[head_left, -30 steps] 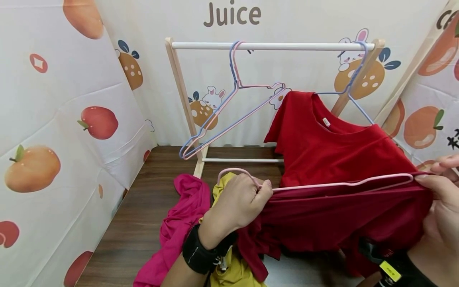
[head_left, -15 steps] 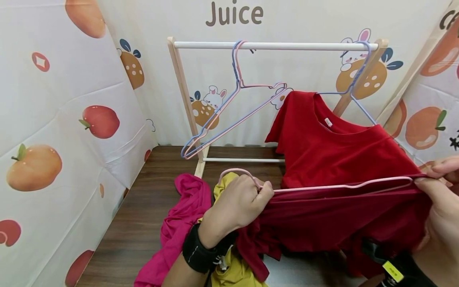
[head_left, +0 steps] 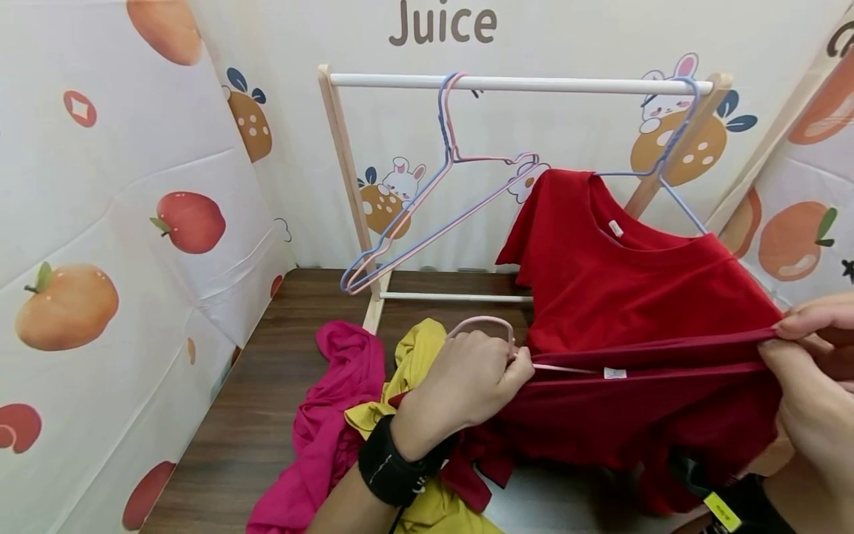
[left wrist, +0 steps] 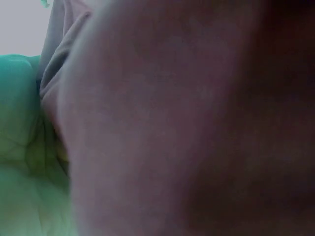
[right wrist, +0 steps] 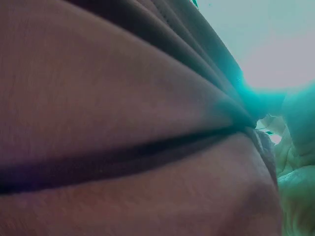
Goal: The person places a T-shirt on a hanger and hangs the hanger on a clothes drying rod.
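Observation:
In the head view my left hand (head_left: pixel 467 382) grips a pink hanger (head_left: pixel 482 320) just below its hook. The rest of that hanger runs right into the neck opening of a dark red shirt (head_left: pixel 600 415), and its far end is hidden by the cloth. A white label shows at the collar. At the right, my right hand (head_left: pixel 817 363) pinches the shirt's neckline between thumb and fingers and holds it stretched. Cloth fills most of the left wrist view. In the right wrist view, folds of the shirt (right wrist: pixel 108 98) draw together toward the fingers at the right edge.
Behind stands a rack with a white rail (head_left: pixel 534 84). A blue and a pink hanger (head_left: pixel 448 159) hang from it together, and a red T-shirt (head_left: pixel 640 282) hangs at the right. A magenta garment (head_left: pixel 333 415) and a yellow garment (head_left: pixel 416 356) lie on the wooden table (head_left: pixel 233 415).
My left hand has moved right with the hanger, whose far end has slid inside the shirt's neck opening. The collar label has come into view. My right hand still pinches the neckline.

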Motion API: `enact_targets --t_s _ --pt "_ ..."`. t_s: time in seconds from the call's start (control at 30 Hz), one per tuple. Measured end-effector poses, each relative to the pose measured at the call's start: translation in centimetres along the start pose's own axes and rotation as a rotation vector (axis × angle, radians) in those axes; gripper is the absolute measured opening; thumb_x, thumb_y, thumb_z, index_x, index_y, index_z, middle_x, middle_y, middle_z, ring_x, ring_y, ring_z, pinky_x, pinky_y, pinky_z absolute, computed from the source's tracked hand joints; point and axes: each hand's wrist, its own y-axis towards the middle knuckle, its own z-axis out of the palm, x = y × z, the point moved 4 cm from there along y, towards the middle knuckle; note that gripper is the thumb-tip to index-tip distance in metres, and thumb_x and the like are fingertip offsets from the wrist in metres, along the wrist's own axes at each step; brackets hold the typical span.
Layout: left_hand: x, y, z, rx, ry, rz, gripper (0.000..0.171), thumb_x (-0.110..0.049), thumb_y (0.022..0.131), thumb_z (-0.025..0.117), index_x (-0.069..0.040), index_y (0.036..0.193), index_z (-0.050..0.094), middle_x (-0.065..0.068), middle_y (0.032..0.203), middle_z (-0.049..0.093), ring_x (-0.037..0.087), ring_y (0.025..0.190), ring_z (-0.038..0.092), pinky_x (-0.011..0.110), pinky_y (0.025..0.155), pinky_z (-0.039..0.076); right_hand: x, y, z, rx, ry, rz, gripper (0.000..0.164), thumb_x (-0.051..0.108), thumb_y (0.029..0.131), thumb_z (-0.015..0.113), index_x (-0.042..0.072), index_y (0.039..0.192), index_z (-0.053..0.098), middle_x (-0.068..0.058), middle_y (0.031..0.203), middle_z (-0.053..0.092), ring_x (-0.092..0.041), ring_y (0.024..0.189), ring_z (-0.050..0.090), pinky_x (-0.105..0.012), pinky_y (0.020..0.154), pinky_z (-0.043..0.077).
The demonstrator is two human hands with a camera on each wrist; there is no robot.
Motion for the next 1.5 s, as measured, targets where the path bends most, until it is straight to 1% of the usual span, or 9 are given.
enact_targets --t_s 0.3,0.43,0.53,0.6,0.8,0.93,1.13,1.3,1.5 --pt "-0.1 -0.1 -0.1 0.001 -0.049 0.026 0.056 -0.032 0.105 0.043 -0.02 0.05 0.04 -0.011 0.046 0.029 0.006 0.04 0.028 0.02 0.043 0.013 -0.4 0.0 -0.1 0.007 -0.009 0.079 0.018 -0.035 0.077 0.051 -0.026 0.091 0.056 -0.014 0.092 0.066 -0.016 0.078 0.07 -0.016 0.076 0.058" --pt "-0.3 -0.1 -0.1 -0.003 -0.077 0.042 0.057 -0.031 0.104 0.044 -0.02 0.049 0.039 -0.011 0.045 0.029 0.006 0.04 0.029 0.019 0.043 0.013 -0.4 -0.3 0.9 -0.02 -0.017 0.175 0.024 -0.033 0.078 0.053 -0.023 0.1 0.057 -0.013 0.087 0.067 -0.017 0.074 0.068 -0.016 0.067 0.058" --pt "-0.3 -0.1 -0.2 -0.018 -0.102 0.066 0.057 -0.029 0.104 0.044 -0.019 0.049 0.038 -0.011 0.045 0.028 0.006 0.041 0.028 0.019 0.044 0.013 -0.2 -0.6 1.9 -0.059 -0.168 0.31 0.027 -0.029 0.081 0.057 -0.018 0.106 0.059 -0.013 0.088 0.066 -0.016 0.073 0.066 -0.016 0.061 0.057" --pt "-0.4 -0.1 -0.3 -0.031 -0.12 0.09 0.057 -0.027 0.105 0.044 -0.019 0.049 0.037 -0.011 0.046 0.027 0.005 0.041 0.027 0.019 0.045 0.013 0.0 -0.7 2.6 -0.041 -0.305 0.369 0.028 -0.026 0.082 0.06 -0.013 0.106 0.062 -0.011 0.093 0.066 -0.015 0.075 0.065 -0.015 0.062 0.056" --pt "-0.2 0.0 -0.7 -0.081 -0.187 0.125 0.056 -0.027 0.105 0.043 -0.018 0.051 0.037 -0.01 0.048 0.028 0.006 0.043 0.028 0.019 0.048 0.019 0.2 -0.7 4.6 0.204 -0.613 0.33 0.032 -0.02 0.083 0.067 -0.003 0.109 0.065 -0.001 0.095 0.064 -0.008 0.079 0.061 -0.008 0.07 0.051" --pt "0.1 0.0 -1.0 -0.131 -0.219 0.104 0.056 -0.029 0.105 0.044 -0.018 0.051 0.04 -0.011 0.048 0.028 0.006 0.044 0.03 0.02 0.047 0.021 0.1 -1.0 5.0 0.351 -0.73 0.359 0.038 -0.01 0.085 0.074 0.007 0.116 0.064 0.003 0.098 0.062 -0.006 0.082 0.06 -0.007 0.071 0.05" --pt "0.3 -0.1 -1.2 -0.17 -0.209 0.107 0.056 -0.03 0.105 0.046 -0.019 0.05 0.04 -0.012 0.049 0.026 0.004 0.046 0.03 0.019 0.047 0.02 0.9 -1.1 4.5 0.385 -0.792 0.351 0.032 -0.005 0.09 0.071 0.007 0.12 0.065 0.005 0.101 0.066 -0.003 0.085 0.062 -0.006 0.072 0.049" --pt "0.5 -0.1 -1.4 -0.186 -0.224 0.1 0.055 -0.03 0.105 0.045 -0.019 0.051 0.039 -0.012 0.049 0.025 0.004 0.046 0.027 0.019 0.047 0.019 1.2 -1.2 2.7 0.392 -0.923 0.316 0.02 0.006 0.093 0.073 0.017 0.109 0.073 0.02 0.092 0.068 0.008 0.08 0.056 -0.006 0.065 0.041" --pt "0.7 -0.1 -1.7 -0.215 -0.234 0.093 0.055 -0.032 0.105 0.045 -0.019 0.052 0.04 -0.011 0.049 0.026 0.004 0.045 0.027 0.02 0.047 0.018 0.4 -2.0 1.7 0.605 -1.047 0.295 0.03 0.016 0.085 0.084 0.036 0.105 0.074 0.025 0.094 0.067 0.012 0.087 0.05 -0.007 0.064 0.039"
